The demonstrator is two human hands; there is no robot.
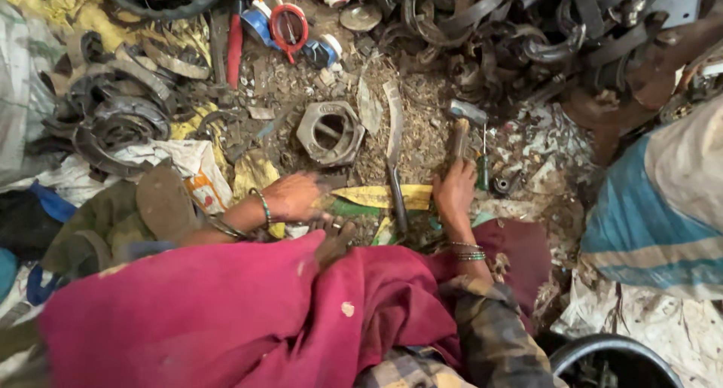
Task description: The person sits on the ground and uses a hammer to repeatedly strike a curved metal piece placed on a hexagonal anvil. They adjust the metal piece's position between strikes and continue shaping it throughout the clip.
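magenta cloth (226,313), blue-striped sack (648,222)

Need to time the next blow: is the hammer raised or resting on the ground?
Resting. The right hand grips the wooden handle, and the hammer lies along the debris-covered ground, head away from the person.

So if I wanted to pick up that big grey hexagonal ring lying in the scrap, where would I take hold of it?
Probably by the rim of the hexagonal ring, from above. It lies flat with its wide central hole facing up, so fingers could go into the hole and a thumb against an outer flat side. The near side, towards the left hand, looks least crowded by scrap.
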